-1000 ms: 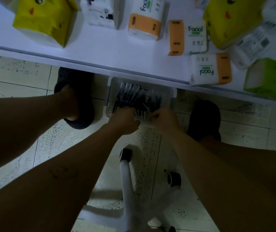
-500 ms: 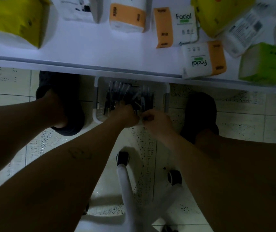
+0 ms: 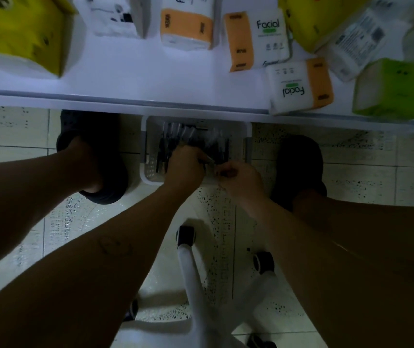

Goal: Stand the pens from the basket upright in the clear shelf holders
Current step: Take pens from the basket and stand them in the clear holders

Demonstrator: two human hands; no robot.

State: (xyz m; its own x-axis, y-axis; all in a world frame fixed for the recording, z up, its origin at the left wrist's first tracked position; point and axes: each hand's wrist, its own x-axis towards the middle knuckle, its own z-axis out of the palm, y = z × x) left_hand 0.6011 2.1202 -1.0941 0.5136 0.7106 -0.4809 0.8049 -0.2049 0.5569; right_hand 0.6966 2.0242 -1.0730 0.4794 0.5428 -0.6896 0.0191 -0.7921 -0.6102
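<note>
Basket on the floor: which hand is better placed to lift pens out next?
Probably the left hand: its fingers curl round pens inside the basket. The right hand sits at the near rim.

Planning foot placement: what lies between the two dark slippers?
In the head view, the white basket of pens lies between the left slipper and right slipper, with the left hand and right hand over its near end.
</note>
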